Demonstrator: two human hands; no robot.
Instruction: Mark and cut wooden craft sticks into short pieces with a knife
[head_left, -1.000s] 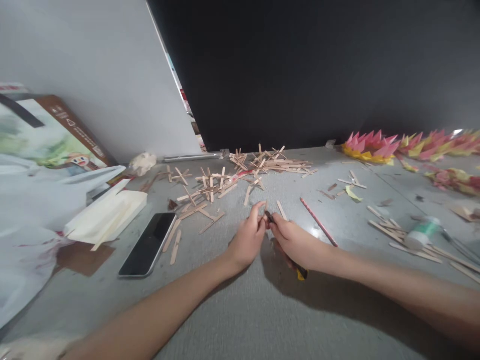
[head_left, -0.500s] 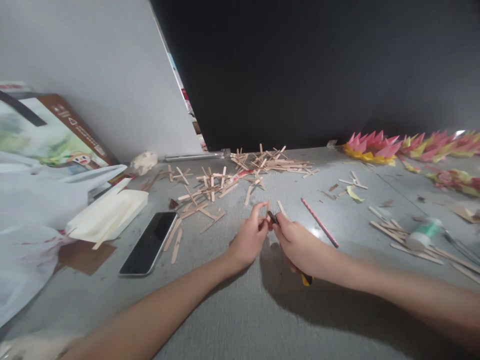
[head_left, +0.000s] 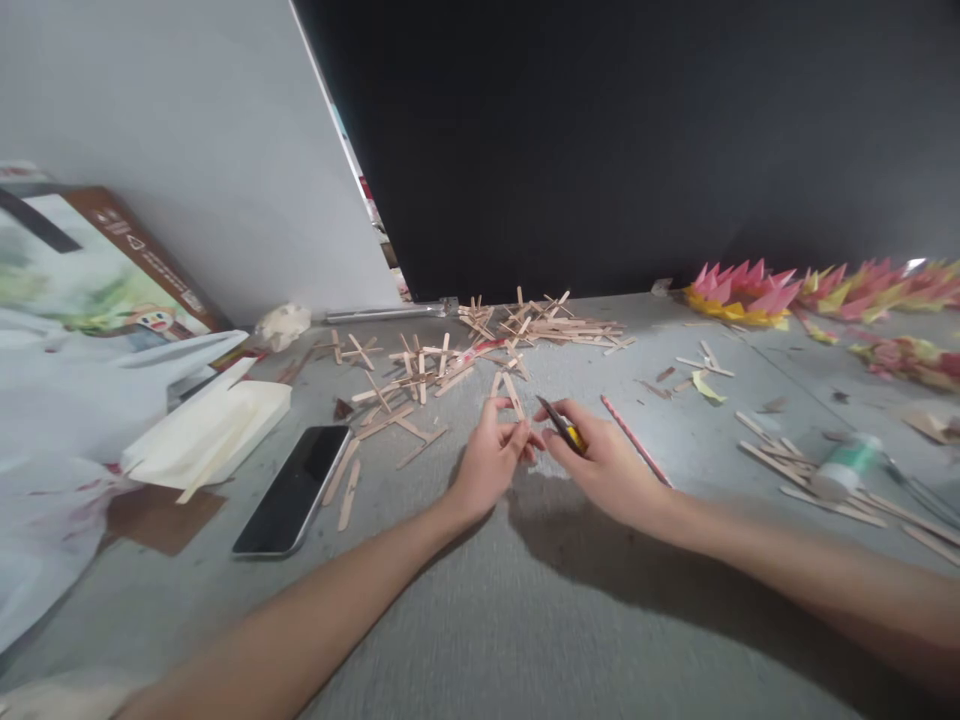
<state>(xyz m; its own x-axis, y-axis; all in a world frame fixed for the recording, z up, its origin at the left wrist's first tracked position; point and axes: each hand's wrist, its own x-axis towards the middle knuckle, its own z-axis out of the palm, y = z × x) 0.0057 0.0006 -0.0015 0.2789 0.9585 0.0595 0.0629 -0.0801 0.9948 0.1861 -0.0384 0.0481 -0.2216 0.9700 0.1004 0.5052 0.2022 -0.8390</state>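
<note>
Near the middle of the grey table, my left hand (head_left: 491, 455) is closed on a flat wooden stick (head_left: 514, 396), which points up and away from the fingers. Just to its right, my right hand (head_left: 600, 460) grips a yellow and black cutter (head_left: 574, 438). The cutter's dark tip points up and left, apart from the stick. Beyond both hands lies a heap of wooden sticks (head_left: 570, 328), some of them joined in crosses. A red patterned rod (head_left: 636, 440) lies just past my right hand, partly hidden by it.
A phone (head_left: 292, 490), an off-white tray (head_left: 214, 435) and a plastic bag (head_left: 60, 440) are on the left. To the right lie a glue bottle (head_left: 847, 467), loose sticks (head_left: 776, 464) and pink and yellow paper flowers (head_left: 742, 293). A black panel (head_left: 600, 150) stands behind.
My right hand has drawn the cutter away from the stick and turned, showing more of its yellow body. My left hand has shifted slightly left, with the stick now tilted left.
</note>
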